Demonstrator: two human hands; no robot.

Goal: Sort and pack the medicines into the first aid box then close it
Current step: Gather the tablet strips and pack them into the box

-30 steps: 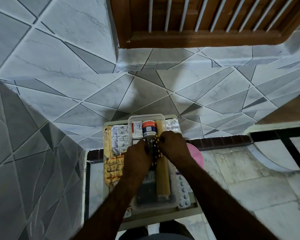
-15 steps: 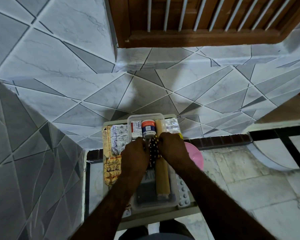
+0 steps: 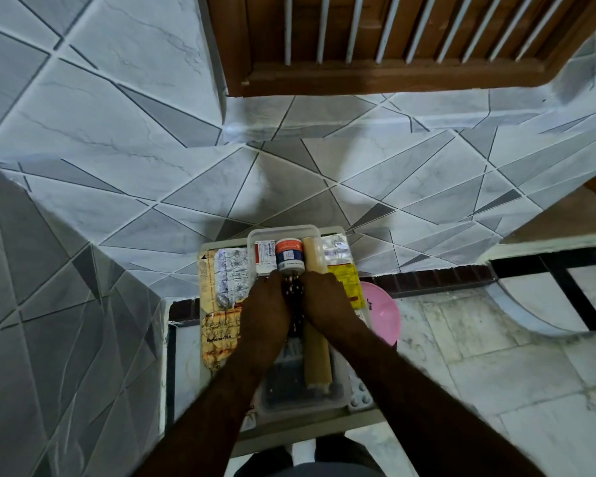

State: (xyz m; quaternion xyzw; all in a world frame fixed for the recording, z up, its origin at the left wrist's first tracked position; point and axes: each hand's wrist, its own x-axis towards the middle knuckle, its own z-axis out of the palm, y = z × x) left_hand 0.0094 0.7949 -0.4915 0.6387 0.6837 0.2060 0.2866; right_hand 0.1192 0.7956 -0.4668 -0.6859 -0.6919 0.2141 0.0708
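Surface: a small pale table (image 3: 324, 430) stands against a tiled wall, its top nearly covered with medicine packs
Box: a clear plastic box (image 3: 283, 231) lies lengthwise in the middle of the table, open, its far end toward the wall
Inside the box: a white carton (image 3: 265, 256), a jar (image 3: 290, 258) with a red and blue label and a tan roll (image 3: 315, 304) lie side by side at the far end; the roll runs almost the whole length of the box
Left hand (image 3: 265, 311): over the box, fingers curled onto a dark spotted strip (image 3: 296, 304)
Right hand (image 3: 324, 302): just beside the left, also closed on the strip, which shows in the gap between the two hands, just near of the jar
Left of the box: a silver pill sheet (image 3: 230, 280) rests on a crumpled yellow pack (image 3: 219, 339)
Right of the box: a foil sheet (image 3: 336, 251), a yellow packet (image 3: 344, 278) and, nearer the person, a pill sheet (image 3: 360, 395) with round blisters
Wall: grey and white tiles (image 3: 117, 149) cut in slanted triangles, meeting at a corner on the left
Above: a brown wooden frame (image 3: 375, 77) with pale vertical bars
Floor: pale marble slabs (image 3: 496, 356) with dark border lines on the right
Beside the table: a pink bowl (image 3: 382, 311), partly hidden behind the right forearm
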